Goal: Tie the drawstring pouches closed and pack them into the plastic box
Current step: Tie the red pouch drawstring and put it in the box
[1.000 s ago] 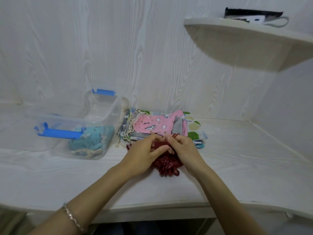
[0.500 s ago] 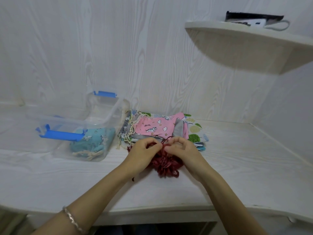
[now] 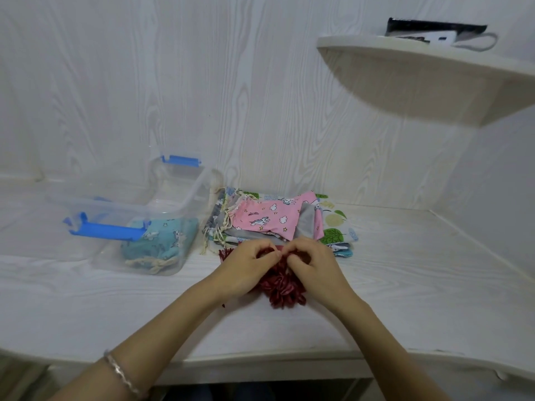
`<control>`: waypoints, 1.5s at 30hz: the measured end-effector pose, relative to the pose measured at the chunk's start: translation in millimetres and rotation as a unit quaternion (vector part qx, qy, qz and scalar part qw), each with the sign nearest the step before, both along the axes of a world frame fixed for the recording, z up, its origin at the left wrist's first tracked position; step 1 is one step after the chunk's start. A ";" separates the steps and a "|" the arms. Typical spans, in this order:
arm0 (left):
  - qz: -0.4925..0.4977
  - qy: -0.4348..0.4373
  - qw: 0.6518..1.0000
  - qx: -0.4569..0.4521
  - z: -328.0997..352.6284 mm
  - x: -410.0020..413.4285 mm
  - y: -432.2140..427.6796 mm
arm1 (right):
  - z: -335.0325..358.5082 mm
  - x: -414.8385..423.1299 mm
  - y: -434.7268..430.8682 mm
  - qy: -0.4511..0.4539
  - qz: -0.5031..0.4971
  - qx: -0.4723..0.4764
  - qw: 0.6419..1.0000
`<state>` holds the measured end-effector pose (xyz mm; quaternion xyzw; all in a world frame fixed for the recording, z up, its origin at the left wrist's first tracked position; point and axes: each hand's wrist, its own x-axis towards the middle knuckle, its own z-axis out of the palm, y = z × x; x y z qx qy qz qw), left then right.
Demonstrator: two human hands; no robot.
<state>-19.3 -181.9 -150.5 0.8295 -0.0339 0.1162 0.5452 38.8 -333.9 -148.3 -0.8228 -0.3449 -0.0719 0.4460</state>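
Note:
A dark red pouch point(image 3: 282, 289) lies gathered into folds on the white desk, in front of a pile of flat pouches. My left hand point(image 3: 246, 267) and my right hand point(image 3: 314, 269) sit side by side on its far end, fingertips meeting, each pinching the red drawstring at the neck. A red tassel point(image 3: 225, 253) sticks out left of my left hand. The clear plastic box point(image 3: 170, 209) with blue latches stands open at the left and holds a tied teal pouch point(image 3: 162, 241). On top of the pile lies a pink unicorn pouch point(image 3: 269, 217).
The desk's front edge point(image 3: 260, 360) runs just below my forearms. A rounded shelf point(image 3: 434, 70) juts from the right wall above, with a dark item on it. Walls close the desk at the back and right.
Both hands have stayed on the red pouch's neck, working the string with small finger movements; the fingertips have drawn closer together. The pouch has not shifted.

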 end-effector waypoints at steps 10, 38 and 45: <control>0.022 -0.032 0.999 0.012 -4.1 2.8 0.8 | 2.0 1.6 -2.7 0.253 0.047 0.127 0.958; 0.038 -0.005 0.988 -0.149 13.2 1.2 -5.6 | 2.8 -1.3 -9.8 -0.067 -0.041 0.078 0.994; 0.148 -0.007 0.974 -0.170 4.4 5.1 10.1 | -1.2 4.5 -36.0 -0.010 -0.047 0.070 0.996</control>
